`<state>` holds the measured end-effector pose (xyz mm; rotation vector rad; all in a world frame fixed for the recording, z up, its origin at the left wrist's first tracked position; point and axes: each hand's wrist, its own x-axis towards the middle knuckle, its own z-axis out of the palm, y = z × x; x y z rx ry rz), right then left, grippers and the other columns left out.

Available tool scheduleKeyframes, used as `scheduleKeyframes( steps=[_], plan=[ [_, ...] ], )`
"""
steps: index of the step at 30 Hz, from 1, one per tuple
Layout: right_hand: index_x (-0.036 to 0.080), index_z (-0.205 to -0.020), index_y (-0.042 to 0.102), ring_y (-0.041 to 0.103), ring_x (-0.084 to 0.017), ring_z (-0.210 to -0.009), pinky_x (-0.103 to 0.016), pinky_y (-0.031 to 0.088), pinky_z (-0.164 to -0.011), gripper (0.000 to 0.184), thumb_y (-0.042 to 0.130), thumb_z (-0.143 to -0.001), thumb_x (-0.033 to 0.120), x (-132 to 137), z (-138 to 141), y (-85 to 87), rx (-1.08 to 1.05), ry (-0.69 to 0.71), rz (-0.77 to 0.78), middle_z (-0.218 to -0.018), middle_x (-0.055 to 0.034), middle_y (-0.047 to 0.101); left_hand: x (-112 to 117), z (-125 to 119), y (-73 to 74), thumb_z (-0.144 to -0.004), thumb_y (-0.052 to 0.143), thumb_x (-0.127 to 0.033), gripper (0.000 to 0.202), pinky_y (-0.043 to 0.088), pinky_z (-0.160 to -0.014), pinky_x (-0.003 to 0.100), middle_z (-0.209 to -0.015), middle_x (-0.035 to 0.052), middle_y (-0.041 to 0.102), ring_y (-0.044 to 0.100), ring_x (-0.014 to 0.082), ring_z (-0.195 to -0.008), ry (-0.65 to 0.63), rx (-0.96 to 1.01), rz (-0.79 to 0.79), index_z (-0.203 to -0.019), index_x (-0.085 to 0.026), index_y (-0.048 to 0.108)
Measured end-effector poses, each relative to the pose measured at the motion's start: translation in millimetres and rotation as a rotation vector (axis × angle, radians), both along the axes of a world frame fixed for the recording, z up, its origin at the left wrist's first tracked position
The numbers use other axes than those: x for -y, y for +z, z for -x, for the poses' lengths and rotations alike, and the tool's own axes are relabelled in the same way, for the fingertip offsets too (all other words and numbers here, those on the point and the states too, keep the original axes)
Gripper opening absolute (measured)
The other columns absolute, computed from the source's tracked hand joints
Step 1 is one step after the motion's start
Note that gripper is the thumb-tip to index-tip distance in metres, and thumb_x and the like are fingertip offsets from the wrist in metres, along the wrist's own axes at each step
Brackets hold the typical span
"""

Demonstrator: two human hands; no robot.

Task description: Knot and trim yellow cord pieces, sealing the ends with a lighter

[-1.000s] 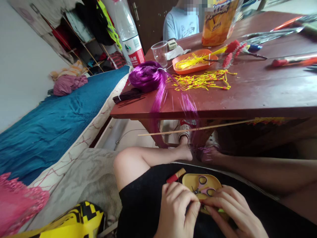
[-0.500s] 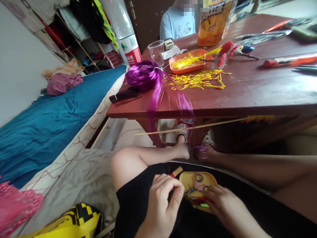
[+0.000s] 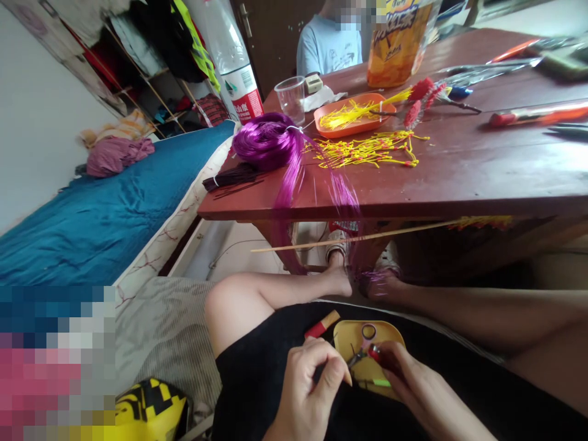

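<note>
My right hand (image 3: 408, 373) is closed on a red lighter (image 3: 374, 352), its metal end pointing up, over the yellow tray (image 3: 395, 331) on my lap. In the tray lie scissors (image 3: 369, 332) with pinkish handles, partly covered by the hand, and a small bright green piece (image 3: 381, 383). Left of the tray, my left hand (image 3: 307, 380) has thumb and fingertips pinched together; whatever is between them is too small to make out. Just beyond it, a red and tan stick-like piece (image 3: 322, 324) rests on the black cloth over my lap.
A red-brown table (image 3: 441, 177) carries a purple fibre bundle (image 3: 266, 138), dark wires (image 3: 234, 176), yellow stems (image 3: 372, 149), an orange tray (image 3: 342, 130) and a clear cup (image 3: 291, 98). A thin stick (image 3: 349, 237) juts below its edge. Across the table sits a person (image 3: 328, 46).
My right hand has lifted the red lighter out of the yellow tray. My left hand has shifted slightly right and stays pinched.
</note>
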<state>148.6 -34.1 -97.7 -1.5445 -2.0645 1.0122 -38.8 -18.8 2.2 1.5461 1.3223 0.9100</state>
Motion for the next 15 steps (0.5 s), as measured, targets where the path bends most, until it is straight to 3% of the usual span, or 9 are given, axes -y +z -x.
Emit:
scheduleKeyframes(
  steps=[2, 5, 8, 10, 12, 15],
  plan=[
    [0.019, -0.108, 0.052, 0.063, -0.019, -0.096, -0.025, 0.051, -0.078, 0.029, 0.040, -0.085, 0.033, 2, -7, 14.9, -0.272, -0.242, 0.242, -0.110, -0.0094, 0.064, 1, -1, -2.2, -0.087, 0.040, -0.046, 0.045, 0.034, -0.056, 0.025, -0.048, -0.0023, 0.042, 0.043, 0.0118, -0.049, 0.000, 0.081, 0.043, -0.055, -0.017, 0.054],
    [0.021, -0.111, 0.054, 0.053, -0.025, -0.111, -0.031, 0.046, -0.087, 0.049, 0.055, -0.071, 0.050, 2, -2, 37.5, -0.567, -0.601, 0.557, -0.120, -0.0080, 0.058, 3, -3, -6.3, -0.086, 0.040, -0.048, 0.048, 0.031, -0.050, 0.025, -0.046, -0.0027, 0.038, 0.039, 0.0101, -0.045, -0.016, 0.163, 0.084, -0.052, -0.016, 0.052],
    [0.021, -0.087, 0.063, 0.058, -0.021, -0.086, -0.029, 0.046, -0.078, 0.039, 0.053, -0.073, 0.056, -6, 20, 57.0, -0.740, -0.548, 0.639, -0.084, -0.0017, 0.064, 5, -5, -12.3, -0.085, 0.040, -0.051, 0.052, 0.027, -0.045, 0.024, -0.044, -0.0027, 0.036, 0.036, 0.0089, -0.043, -0.033, 0.245, 0.127, -0.048, -0.016, 0.049],
    [0.019, -0.063, 0.058, 0.049, -0.015, -0.061, -0.026, 0.043, -0.062, 0.046, 0.044, -0.078, 0.061, -12, 35, 64.6, -0.792, -0.456, 0.649, -0.059, 0.0023, 0.051, 6, -6, -17.1, -0.084, 0.040, -0.055, 0.055, 0.021, -0.041, 0.023, -0.044, -0.0030, 0.034, 0.032, 0.0076, -0.041, -0.019, 0.325, 0.166, -0.045, -0.016, 0.046],
    [0.019, -0.051, 0.048, 0.038, -0.012, -0.051, -0.024, 0.038, -0.052, 0.051, 0.042, -0.078, 0.062, -16, 46, 66.8, -0.818, -0.463, 0.660, -0.052, 0.0048, 0.041, 7, -8, -21.3, -0.082, 0.042, -0.057, 0.056, 0.018, -0.040, 0.023, -0.043, -0.0032, 0.033, 0.029, 0.0067, -0.039, 0.012, 0.399, 0.190, -0.044, -0.016, 0.044],
    [0.020, -0.047, 0.043, 0.032, -0.010, -0.048, -0.023, 0.036, -0.049, 0.050, 0.048, -0.075, 0.061, -17, 53, 64.4, -0.830, -0.557, 0.621, -0.051, 0.0058, 0.037, 8, -11, -23.8, -0.081, 0.043, -0.058, 0.057, 0.017, -0.041, 0.024, -0.041, -0.0035, 0.032, 0.029, 0.0066, -0.039, 0.041, 0.449, 0.218, -0.043, -0.016, 0.042]
  ],
)
